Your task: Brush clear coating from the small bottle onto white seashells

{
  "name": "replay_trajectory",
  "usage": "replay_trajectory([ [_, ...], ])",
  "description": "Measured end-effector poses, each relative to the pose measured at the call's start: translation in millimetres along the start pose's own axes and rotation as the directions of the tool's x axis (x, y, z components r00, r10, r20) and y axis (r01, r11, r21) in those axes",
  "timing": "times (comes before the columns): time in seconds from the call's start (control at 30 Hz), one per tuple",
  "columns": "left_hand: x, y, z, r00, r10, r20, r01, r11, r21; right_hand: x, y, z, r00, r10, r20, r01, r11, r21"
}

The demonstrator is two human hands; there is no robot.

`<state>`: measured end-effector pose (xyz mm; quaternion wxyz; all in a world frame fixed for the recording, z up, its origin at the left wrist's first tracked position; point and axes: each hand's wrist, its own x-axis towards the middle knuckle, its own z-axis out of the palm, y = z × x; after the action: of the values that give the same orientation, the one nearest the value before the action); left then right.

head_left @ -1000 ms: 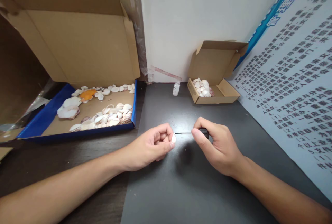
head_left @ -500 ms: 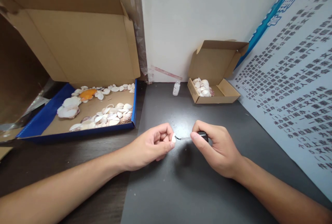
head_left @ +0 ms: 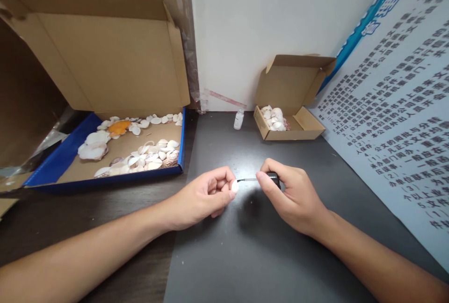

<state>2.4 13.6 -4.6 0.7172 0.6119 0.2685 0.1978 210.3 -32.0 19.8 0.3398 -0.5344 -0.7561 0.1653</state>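
Now the brush (head_left: 248, 179) sits straighter, tip at the white shell (head_left: 235, 187).

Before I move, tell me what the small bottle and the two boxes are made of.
Small bottle: probably clear glass, glossy, since light passes through its neck; hard plastic is possible.
Small box: matte brown cardboard, with folded flaps.
Large box: likely cardboard too, plain brown inside, glossy blue outside.

Blue-sided tray (head_left: 52, 168); orange shell (head_left: 119, 127); brush cap (head_left: 274, 180) black, bristles (head_left: 240, 180) seemingly dark.
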Motion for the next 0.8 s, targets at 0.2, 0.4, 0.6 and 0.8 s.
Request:
replay_trajectory([
  [0.2,0.1,0.4,0.9,1.0,-0.007,-0.009,0.007,1.0,-0.025,-1.2,-1.4,-0.4,1.0,-0.028,-0.013,0.028,0.999,0.023],
  [0.4,0.2,0.8,0.9,1.0,-0.004,-0.011,0.004,0.999,-0.043,-4.8,-1.8,-0.2,0.996,-0.072,0.053,0.066,0.993,0.102],
  [0.6,2.1,-2.0,0.4,1.0,-0.012,0.005,0.013,0.978,-0.209,-3.8,-1.0,1.0,0.993,-0.074,0.092,0.064,0.992,0.107],
  [0.8,3.4,-0.4,-0.1,0.999,-0.036,-0.008,0.032,0.947,-0.321,-2.3,0.2,0.3,0.999,-0.017,0.027,0.016,0.999,0.039],
])
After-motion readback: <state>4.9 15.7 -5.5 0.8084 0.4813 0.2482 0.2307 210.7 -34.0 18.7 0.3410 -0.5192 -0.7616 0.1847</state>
